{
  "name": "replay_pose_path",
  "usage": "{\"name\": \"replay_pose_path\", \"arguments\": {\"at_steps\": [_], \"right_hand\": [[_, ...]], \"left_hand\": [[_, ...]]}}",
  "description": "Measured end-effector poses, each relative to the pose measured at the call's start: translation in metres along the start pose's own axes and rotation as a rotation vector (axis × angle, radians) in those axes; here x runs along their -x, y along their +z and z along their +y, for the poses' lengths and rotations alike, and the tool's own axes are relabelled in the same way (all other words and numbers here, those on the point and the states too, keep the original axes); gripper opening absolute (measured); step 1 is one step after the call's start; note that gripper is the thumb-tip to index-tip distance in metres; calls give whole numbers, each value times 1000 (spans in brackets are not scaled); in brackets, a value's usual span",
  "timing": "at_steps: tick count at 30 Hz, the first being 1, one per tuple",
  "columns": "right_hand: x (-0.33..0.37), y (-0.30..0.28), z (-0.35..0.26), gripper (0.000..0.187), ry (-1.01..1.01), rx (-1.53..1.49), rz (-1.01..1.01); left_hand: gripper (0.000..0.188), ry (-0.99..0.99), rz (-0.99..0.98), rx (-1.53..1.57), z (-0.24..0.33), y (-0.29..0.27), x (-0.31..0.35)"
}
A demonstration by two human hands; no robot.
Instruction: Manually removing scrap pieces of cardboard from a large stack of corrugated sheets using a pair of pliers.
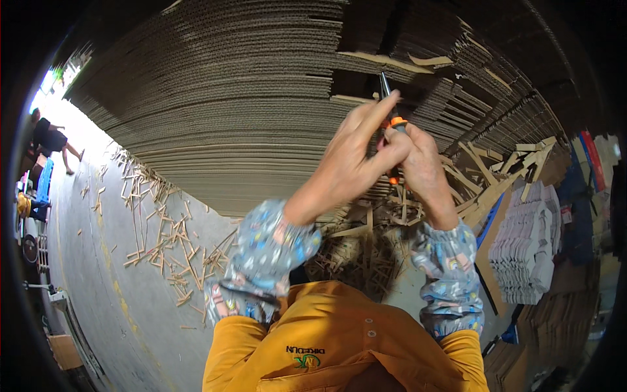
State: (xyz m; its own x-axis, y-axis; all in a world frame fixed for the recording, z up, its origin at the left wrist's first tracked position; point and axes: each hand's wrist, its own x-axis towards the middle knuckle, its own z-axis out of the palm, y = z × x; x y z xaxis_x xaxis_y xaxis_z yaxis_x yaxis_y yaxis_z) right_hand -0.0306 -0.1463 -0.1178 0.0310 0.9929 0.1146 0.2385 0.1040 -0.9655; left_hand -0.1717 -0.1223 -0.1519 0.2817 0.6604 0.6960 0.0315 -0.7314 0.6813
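Note:
In front of a tall stack of corrugated cardboard sheets (255,111), both my hands meet around a hand tool (385,83). The tool has a slim metal tip pointing away from me and a dark handle with orange parts; its exact kind I cannot make out. My right hand (424,157) is closed around the handle. Beside it, my left hand (349,150) has thumb and index finger stretched apart across the tool, overlapping the right fingers. Its other fingers are partly hidden and slightly blurred. Just beyond the tip, a loose cardboard strip (385,62) lies against notched sheet edges.
Cardboard offcuts (186,245) litter the grey floor (98,261) at left, and more strips (486,173) pile up at right. A stack of pale cut sheets (526,242) stands on the right. Far left, a person (49,136) in dark clothing is near a bright opening.

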Motion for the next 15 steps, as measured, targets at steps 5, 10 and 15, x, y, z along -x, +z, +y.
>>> {"name": "replay_pose_path", "arguments": {"at_steps": [5, 10, 15], "right_hand": [[44, 10, 37, 19, -371, 196, -70], [151, 6, 132, 23, 123, 207, -272], [98, -32, 54, 26, 208, 240, -598]], "left_hand": [[37, -40, -294, -87, -15, 19, 30], [43, -777, -456, 362, -16, 47, 151], [62, -510, -32, 234, 8, 15, 113]]}}
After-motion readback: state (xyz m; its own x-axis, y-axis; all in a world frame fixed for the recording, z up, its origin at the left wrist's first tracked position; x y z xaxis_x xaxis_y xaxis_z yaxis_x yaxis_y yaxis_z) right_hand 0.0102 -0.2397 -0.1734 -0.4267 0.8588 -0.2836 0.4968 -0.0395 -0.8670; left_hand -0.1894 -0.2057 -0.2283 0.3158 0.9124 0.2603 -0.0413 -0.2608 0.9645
